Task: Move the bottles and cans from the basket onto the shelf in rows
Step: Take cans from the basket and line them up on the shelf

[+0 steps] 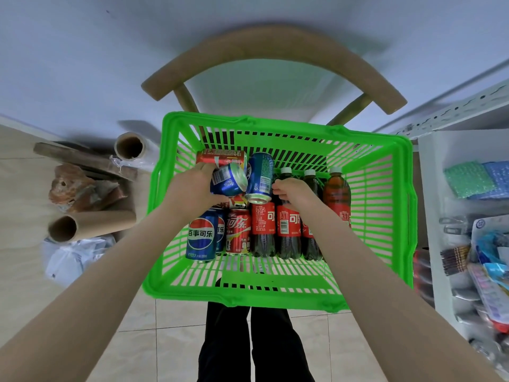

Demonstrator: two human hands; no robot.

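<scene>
A green plastic basket point(275, 288) rests on a chair seat below me. Inside lie blue Pepsi cans point(202, 238), red Coca-Cola cans point(238, 230) and several dark cola bottles point(287, 232) with red labels. My left hand point(192, 188) grips a tilted blue can point(230, 180) near the basket's far left. A second blue can point(260, 177) stands beside it. My right hand point(296, 193) curls its fingers around the neck of a cola bottle in the middle. The white shelf point(440, 172) stands at the right.
A wooden chair back point(275, 48) curves behind the basket. Cardboard tubes point(91, 224), a plastic-film roll point(130, 147) and white bags point(71, 257) lie on the floor at the left. The shelf at the right holds packaged goods point(484, 260). My legs point(253, 343) stand on tile below.
</scene>
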